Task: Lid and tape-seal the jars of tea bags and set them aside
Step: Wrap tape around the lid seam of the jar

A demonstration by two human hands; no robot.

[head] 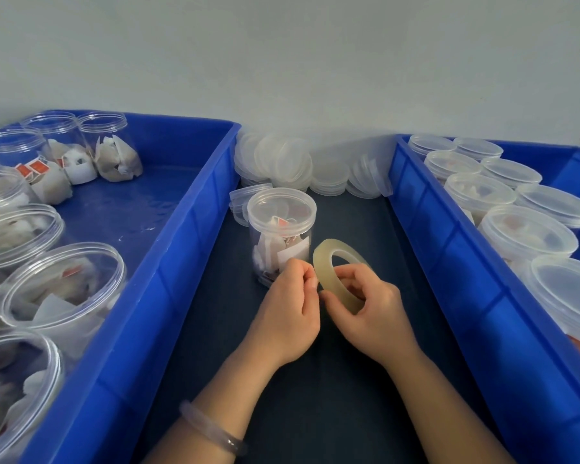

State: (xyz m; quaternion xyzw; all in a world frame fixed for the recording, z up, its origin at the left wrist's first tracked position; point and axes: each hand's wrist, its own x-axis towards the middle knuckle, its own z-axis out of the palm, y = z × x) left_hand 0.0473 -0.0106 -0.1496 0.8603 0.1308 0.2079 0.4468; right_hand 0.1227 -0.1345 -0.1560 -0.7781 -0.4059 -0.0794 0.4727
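A clear jar of tea bags stands upright on the dark table between two blue bins, with a translucent lid on top. Just in front of it my right hand grips a roll of clear tape, fingers through its hole. My left hand pinches at the roll's edge with thumb and forefinger, close to the jar's lower right side. The tape's free end is too thin to make out.
The left blue bin holds several open jars of tea bags. The right blue bin holds several lidded jars. Loose lids are piled at the back by the wall, and one lies beside the jar.
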